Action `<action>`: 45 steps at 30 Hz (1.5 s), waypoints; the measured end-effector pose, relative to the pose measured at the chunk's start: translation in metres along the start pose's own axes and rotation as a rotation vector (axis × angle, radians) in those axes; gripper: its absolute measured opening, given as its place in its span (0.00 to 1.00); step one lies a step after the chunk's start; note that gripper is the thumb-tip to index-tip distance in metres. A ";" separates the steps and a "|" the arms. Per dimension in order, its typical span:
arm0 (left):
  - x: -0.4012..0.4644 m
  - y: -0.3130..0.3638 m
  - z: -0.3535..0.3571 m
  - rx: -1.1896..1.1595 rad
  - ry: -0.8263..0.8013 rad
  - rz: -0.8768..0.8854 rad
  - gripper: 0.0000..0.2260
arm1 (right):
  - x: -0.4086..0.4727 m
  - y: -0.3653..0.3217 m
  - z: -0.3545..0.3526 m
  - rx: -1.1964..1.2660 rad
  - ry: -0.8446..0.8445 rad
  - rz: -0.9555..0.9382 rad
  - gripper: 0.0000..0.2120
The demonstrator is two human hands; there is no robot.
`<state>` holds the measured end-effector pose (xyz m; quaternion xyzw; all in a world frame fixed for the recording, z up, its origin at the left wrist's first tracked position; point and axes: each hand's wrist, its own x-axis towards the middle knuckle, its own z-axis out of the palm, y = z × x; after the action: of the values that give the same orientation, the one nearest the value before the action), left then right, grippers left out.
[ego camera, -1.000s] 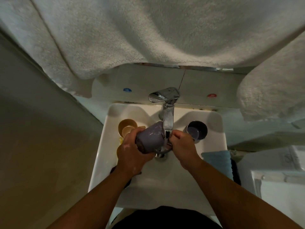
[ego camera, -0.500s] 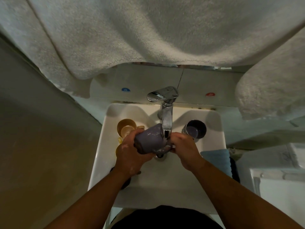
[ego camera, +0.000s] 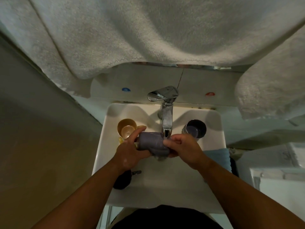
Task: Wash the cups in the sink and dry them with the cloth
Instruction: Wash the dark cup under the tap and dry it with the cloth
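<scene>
Purple cup [ego camera: 151, 141] gripped by both hands, seemingly touching tap [ego camera: 166, 119]

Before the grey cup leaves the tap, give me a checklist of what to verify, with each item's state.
1. Left hand grips the grey cup by its body: ok.
2. Right hand holds the cup's other end, fingers curled on it: ok.
3. Cup lies on its side right under the tap spout: ok.
4. Water running: cannot tell.
5. Blue cloth within reach on the sink's right edge: ok.
6. Other cups washed, the yellow cup at left and the dark cup at right: cannot tell.
</scene>
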<state>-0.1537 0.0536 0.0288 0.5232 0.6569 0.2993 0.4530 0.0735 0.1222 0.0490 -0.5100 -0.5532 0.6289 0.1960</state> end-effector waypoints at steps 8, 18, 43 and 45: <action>0.002 0.003 0.003 -0.060 0.063 -0.033 0.39 | -0.002 -0.011 0.002 0.239 -0.045 0.086 0.05; -0.009 0.006 0.003 -0.246 -0.065 -0.124 0.36 | -0.004 -0.002 0.000 0.284 -0.002 0.079 0.07; -0.025 -0.004 0.034 -0.103 0.146 -0.126 0.39 | -0.010 0.002 0.019 0.122 0.064 0.006 0.07; -0.024 -0.002 0.032 -0.121 0.130 -0.142 0.38 | -0.012 0.002 0.016 0.181 -0.003 -0.012 0.06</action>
<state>-0.1246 0.0271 0.0207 0.4264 0.7012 0.3388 0.4601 0.0655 0.1042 0.0501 -0.4858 -0.4974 0.6760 0.2439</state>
